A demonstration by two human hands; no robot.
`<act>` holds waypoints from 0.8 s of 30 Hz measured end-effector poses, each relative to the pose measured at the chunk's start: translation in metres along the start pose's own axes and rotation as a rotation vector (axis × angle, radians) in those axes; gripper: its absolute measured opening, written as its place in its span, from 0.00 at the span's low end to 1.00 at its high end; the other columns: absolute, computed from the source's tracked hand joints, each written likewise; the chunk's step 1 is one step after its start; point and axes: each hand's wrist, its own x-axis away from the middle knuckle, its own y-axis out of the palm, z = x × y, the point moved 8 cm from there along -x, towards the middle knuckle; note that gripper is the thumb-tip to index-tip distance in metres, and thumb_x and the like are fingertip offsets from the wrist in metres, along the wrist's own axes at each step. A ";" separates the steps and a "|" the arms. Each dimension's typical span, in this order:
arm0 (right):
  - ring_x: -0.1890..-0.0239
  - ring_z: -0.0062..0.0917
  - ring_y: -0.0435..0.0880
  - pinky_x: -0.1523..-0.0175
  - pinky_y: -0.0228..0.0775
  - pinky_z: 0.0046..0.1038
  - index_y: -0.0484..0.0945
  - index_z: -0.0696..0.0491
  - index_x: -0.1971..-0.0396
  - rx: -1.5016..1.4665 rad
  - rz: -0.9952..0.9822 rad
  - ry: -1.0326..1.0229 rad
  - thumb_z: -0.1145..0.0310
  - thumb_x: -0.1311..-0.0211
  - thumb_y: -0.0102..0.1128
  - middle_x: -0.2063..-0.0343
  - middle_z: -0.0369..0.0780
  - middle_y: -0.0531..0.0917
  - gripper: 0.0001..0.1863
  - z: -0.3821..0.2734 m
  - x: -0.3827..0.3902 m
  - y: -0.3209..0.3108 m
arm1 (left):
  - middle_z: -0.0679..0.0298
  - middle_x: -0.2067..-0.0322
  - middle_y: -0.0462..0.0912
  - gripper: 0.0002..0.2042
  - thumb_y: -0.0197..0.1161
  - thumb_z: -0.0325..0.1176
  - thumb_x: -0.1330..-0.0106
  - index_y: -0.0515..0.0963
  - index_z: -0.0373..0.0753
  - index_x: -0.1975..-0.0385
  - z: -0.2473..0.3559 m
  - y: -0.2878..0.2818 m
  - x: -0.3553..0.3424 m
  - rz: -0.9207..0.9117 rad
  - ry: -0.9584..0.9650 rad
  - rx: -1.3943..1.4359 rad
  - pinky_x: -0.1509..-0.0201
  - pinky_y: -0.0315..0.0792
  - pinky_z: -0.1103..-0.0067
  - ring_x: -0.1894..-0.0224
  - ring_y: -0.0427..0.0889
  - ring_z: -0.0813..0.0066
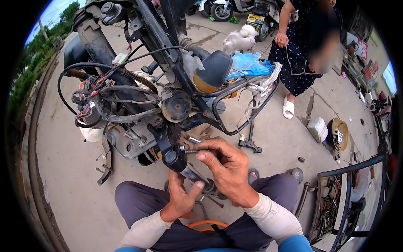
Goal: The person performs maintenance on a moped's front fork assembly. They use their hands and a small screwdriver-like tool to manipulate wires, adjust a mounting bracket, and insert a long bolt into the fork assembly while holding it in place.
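Observation:
My left hand (180, 196) grips the silver fork tube (191, 174) from below, thumb along it. This tube runs into a black clamp (170, 155) on a partly dismantled scooter frame (206, 110). My right hand (224, 166) has thumb and index finger closed on a thin dark metal piece (191, 151) at the clamp's side bolt hole; whether it is a bolt or a tool I cannot tell. A shiny bolt (194, 140) shows just above. A round horn (175, 106) and loose wiring (90, 98) sit above my hands.
A person (294, 80) in white slippers stands at upper right holding a cord, near a white dog (238, 40). Right of me lie a basin (341, 143), a wrapped block (317, 129), a metal rod (304, 197) and a tool-filled frame (348, 171). A loose bracket (105, 168) lies left.

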 end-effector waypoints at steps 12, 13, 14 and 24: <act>0.69 0.20 0.83 0.66 0.74 0.21 0.82 0.63 0.60 0.188 -0.118 -0.160 0.79 0.39 0.65 0.68 0.42 0.85 0.08 -0.008 -0.007 0.002 | 0.66 0.59 0.77 0.19 0.64 0.31 0.32 0.68 0.33 0.46 -0.028 0.042 -0.012 -0.156 -0.363 0.370 0.56 0.70 0.83 0.59 0.75 0.82; 0.68 0.21 0.84 0.65 0.74 0.22 0.82 0.63 0.59 0.177 -0.132 -0.160 0.79 0.39 0.65 0.68 0.42 0.85 0.08 -0.005 -0.009 0.008 | 0.67 0.59 0.77 0.18 0.64 0.32 0.31 0.68 0.33 0.46 -0.026 0.040 -0.013 -0.142 -0.360 0.403 0.58 0.69 0.84 0.61 0.75 0.83; 0.67 0.22 0.84 0.64 0.75 0.22 0.81 0.63 0.59 0.149 -0.141 -0.162 0.78 0.39 0.65 0.67 0.42 0.85 0.09 -0.001 -0.011 0.012 | 0.67 0.60 0.77 0.18 0.64 0.32 0.31 0.69 0.33 0.47 -0.024 0.036 -0.014 -0.127 -0.359 0.418 0.60 0.69 0.84 0.62 0.75 0.84; 0.75 0.36 0.78 0.72 0.68 0.32 0.79 0.56 0.67 0.498 -0.143 -0.439 0.67 0.39 0.66 0.75 0.41 0.76 0.08 -0.016 -0.015 0.009 | 0.69 0.65 0.75 0.13 0.61 0.24 0.34 0.70 0.36 0.51 -0.046 0.043 -0.014 -0.175 -0.363 0.409 0.70 0.65 0.84 0.71 0.72 0.85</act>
